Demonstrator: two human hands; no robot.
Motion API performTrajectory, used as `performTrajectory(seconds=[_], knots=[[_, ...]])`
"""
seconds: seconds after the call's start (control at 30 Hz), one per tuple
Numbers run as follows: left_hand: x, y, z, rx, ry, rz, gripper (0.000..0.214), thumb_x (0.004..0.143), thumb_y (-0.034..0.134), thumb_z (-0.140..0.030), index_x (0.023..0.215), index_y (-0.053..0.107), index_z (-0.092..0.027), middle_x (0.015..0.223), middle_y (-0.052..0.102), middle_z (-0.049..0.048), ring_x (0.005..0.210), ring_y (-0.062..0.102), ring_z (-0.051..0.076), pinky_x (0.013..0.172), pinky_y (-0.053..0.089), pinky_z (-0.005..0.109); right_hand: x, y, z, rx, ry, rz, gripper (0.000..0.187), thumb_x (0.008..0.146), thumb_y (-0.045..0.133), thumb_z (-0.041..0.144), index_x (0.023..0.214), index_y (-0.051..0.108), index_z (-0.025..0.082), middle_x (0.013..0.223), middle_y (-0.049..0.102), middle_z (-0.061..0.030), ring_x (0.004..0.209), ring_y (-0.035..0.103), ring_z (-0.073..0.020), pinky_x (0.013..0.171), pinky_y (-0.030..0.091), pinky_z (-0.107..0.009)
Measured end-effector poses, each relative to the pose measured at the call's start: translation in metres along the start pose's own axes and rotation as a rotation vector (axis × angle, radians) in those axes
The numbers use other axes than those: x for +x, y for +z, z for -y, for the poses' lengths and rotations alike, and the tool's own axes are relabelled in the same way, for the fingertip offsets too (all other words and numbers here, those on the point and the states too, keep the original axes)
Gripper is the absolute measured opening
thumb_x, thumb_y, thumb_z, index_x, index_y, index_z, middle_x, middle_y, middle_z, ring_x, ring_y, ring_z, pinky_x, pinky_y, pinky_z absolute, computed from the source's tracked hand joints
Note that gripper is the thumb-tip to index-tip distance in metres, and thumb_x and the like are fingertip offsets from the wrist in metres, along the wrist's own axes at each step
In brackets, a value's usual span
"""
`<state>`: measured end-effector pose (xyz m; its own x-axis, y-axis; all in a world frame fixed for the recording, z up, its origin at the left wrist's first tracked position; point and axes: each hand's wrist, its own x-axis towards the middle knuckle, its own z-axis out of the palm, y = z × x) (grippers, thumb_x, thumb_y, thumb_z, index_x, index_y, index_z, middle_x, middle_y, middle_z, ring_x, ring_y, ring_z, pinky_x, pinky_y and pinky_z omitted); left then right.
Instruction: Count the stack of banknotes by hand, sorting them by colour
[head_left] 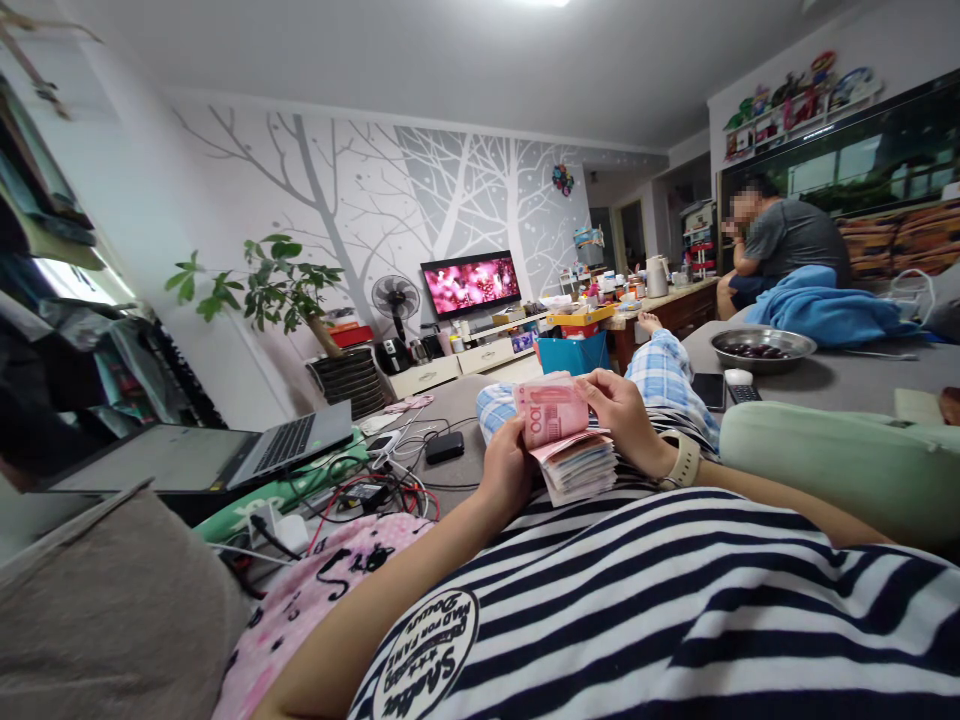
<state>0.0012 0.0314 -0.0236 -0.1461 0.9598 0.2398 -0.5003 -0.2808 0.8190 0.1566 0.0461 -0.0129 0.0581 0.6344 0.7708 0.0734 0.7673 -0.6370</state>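
The left hand grasps the banknotes at their left side, seemingly for steadiness; the right hand pinches their upper edge, perhaps to spread them, and they sit between both hands.

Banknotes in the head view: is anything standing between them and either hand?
Nothing visible is. The left hand and the right hand both hold the banknotes directly. The phone and metal bowl lie off to the right, not between.
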Motion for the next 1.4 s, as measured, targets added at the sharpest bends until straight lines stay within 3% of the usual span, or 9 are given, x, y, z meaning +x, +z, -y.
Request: performTrajectory(seconds=[0.4, 0.57, 0.8, 1.03, 1.4], knots=[[0.004, -0.002, 0.001, 0.070, 0.022, 0.027, 0.010, 0.064, 0.063, -0.026, 0.068, 0.064, -0.017, 0.069, 0.067, 0.0024, 0.077, 0.063, 0.020, 0.072, 0.049, 0.029, -0.002, -0.001, 0.007, 0.060, 0.016, -0.044, 0.031, 0.079, 0.064, 0.046, 0.070, 0.055, 0.018, 0.065, 0.052, 0.0007, 0.059, 0.044, -0.0130, 0.055, 0.037, -0.027], [0.002, -0.002, 0.000, 0.075, 0.039, 0.095, 0.013, 0.063, 0.059, -0.024, 0.069, 0.066, -0.015, 0.069, 0.067, 0.0030, 0.074, 0.062, 0.019, 0.073, 0.049, 0.029, -0.006, -0.002, 0.010, 0.062, -0.056, -0.024, 0.030, 0.081, 0.062, 0.047, 0.072, 0.055, 0.019, 0.066, 0.053, 0.0004, 0.060, 0.046, -0.0137, 0.056, 0.038, -0.027], [0.003, -0.002, 0.002, 0.036, 0.005, 0.115, 0.011, 0.062, 0.060, -0.023, 0.068, 0.065, -0.015, 0.066, 0.066, 0.0012, 0.068, 0.061, 0.017, 0.072, 0.050, 0.031, -0.004, -0.001, 0.009, 0.096, -0.033, 0.019, 0.033, 0.082, 0.059, 0.050, 0.074, 0.057, 0.019, 0.069, 0.059, -0.0015, 0.065, 0.051, -0.0152, 0.059, 0.042, -0.027], [0.006, -0.006, 0.006, 0.021, 0.001, 0.117, 0.011, 0.063, 0.063, -0.023, 0.069, 0.064, -0.014, 0.067, 0.065, 0.0000, 0.062, 0.057, 0.013, 0.069, 0.049, 0.028, -0.005, 0.000, 0.005, 0.119, -0.047, 0.014, 0.029, 0.086, 0.056, 0.044, 0.074, 0.057, 0.018, 0.070, 0.056, -0.0009, 0.065, 0.048, -0.0137, 0.059, 0.039, -0.026], [0.007, -0.008, 0.006, 0.077, 0.040, 0.102, 0.008, 0.064, 0.061, -0.023, 0.066, 0.064, -0.016, 0.068, 0.064, 0.0008, 0.065, 0.056, 0.014, 0.067, 0.046, 0.025, -0.004, 0.000, 0.003, 0.106, 0.000, 0.006, 0.035, 0.086, 0.054, 0.051, 0.070, 0.054, 0.019, 0.063, 0.046, 0.0015, 0.056, 0.037, -0.0120, 0.050, 0.031, -0.025]])
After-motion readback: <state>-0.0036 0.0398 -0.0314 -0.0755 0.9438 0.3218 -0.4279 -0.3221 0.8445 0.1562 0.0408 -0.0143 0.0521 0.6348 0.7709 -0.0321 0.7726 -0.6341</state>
